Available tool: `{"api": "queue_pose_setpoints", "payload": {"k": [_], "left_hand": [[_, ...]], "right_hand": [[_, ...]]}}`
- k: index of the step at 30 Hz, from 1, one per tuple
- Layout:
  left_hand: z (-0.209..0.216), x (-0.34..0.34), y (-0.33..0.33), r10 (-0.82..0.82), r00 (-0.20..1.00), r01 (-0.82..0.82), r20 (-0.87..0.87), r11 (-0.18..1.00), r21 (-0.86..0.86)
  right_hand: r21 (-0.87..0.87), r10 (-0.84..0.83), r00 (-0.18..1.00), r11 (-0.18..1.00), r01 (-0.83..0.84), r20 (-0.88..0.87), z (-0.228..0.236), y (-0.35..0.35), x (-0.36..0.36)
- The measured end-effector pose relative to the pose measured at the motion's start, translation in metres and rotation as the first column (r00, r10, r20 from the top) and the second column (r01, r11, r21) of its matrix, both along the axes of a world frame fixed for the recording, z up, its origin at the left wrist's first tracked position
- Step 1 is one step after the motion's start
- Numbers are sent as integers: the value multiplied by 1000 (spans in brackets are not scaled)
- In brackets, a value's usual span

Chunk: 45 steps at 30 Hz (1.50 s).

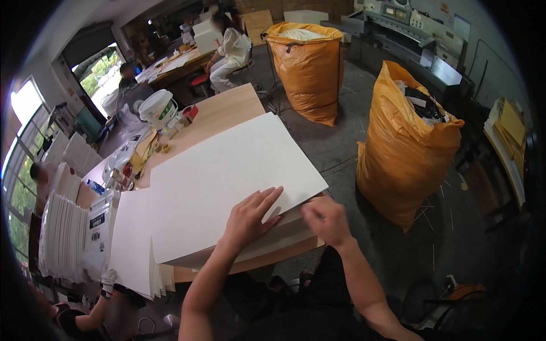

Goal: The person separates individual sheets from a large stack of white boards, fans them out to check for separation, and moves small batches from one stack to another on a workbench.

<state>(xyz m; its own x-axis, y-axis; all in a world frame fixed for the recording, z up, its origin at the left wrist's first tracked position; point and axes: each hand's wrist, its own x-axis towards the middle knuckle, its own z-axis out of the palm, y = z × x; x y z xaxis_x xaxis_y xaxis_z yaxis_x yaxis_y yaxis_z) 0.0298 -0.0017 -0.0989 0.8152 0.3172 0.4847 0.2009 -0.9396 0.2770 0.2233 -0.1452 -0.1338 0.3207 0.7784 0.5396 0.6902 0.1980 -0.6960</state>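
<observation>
A tall stack of large white paper sheets [227, 182] lies on the wooden table in front of me. My left hand [253, 215] rests on the top sheet close to its near right edge, open, with fingers stretched out. Just to its right, my right hand [328, 220] is closed, its fingers curled in beside the stack's right corner. That hand is slightly blurred, and whatever its fingers hold, if anything, is hidden.
Two orange woven sacks [406, 148] stand on the floor to the right. More white sheets [132, 238] lie left of the stack, near a co-worker's gloved hand [108, 278]. A white bucket [158, 109], tape rolls and bottles sit farther back. A seated person [230, 51] is beyond.
</observation>
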Motion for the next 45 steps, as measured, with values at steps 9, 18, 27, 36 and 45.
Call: {"api": "queue_pose_setpoints", "payload": {"k": [9, 18, 27, 36, 45], "left_hand": [[-4, -5, 4, 23, 999, -22, 37, 999, -34], [12, -7, 3, -40, 994, 60, 104, 978, -200], [3, -7, 10, -59, 983, 107, 174, 953, -282], [-2, -7, 14, -41, 977, 98, 211, 958, -269], [5, -6, 9, -77, 985, 105, 154, 977, -183]], "right_hand": [[-283, -205, 960, 948, 147, -191, 48, -1, 19], [162, 206, 389, 976, -143, -898, 39, 37, 1], [127, 197, 393, 972, -198, -898, 42, 35, 8], [137, 202, 413, 974, -183, -888, 45, 29, 5], [110, 188, 373, 969, -220, -909, 45, 40, 7]]}}
